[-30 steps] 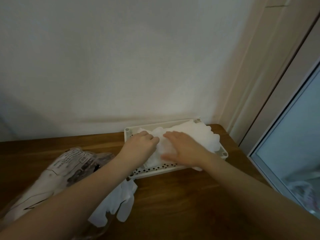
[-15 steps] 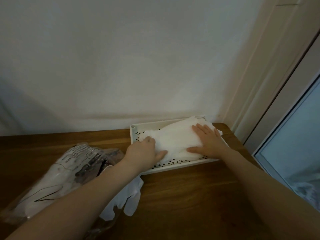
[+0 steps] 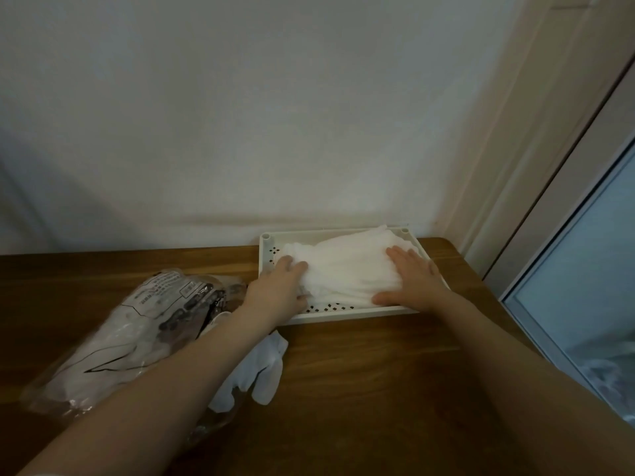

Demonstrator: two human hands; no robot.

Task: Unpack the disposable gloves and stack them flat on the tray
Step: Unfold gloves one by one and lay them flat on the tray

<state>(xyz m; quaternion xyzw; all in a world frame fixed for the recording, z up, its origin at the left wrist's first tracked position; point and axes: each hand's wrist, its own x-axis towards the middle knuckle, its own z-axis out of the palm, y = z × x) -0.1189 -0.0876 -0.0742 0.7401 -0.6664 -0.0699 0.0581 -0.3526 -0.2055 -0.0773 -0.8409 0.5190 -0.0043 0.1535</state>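
Presently: white perforated tray (image 3: pixel 343 317) at the table's (image 3: pixel 360 389) far edge by the wall, holding a stack of gloves (image 3: pixel 347 269). Left hand (image 3: pixel 278 290) presses the stack's left end, fingers together, thumb beneath. Right hand (image 3: pixel 414 280) flat, fingers spread. Loose gloves (image 3: pixel 257 372) and packaging bag (image 3: pixel 130 328) front-left; bare wood front-right.

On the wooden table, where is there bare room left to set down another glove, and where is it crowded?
Free: the wood in front of the tray, between the two forearms, and the back strip by the wall. Crowded: the tray, covered by the glove stack under both hands, left hand, right hand, and the left side with the packet and loose glove.
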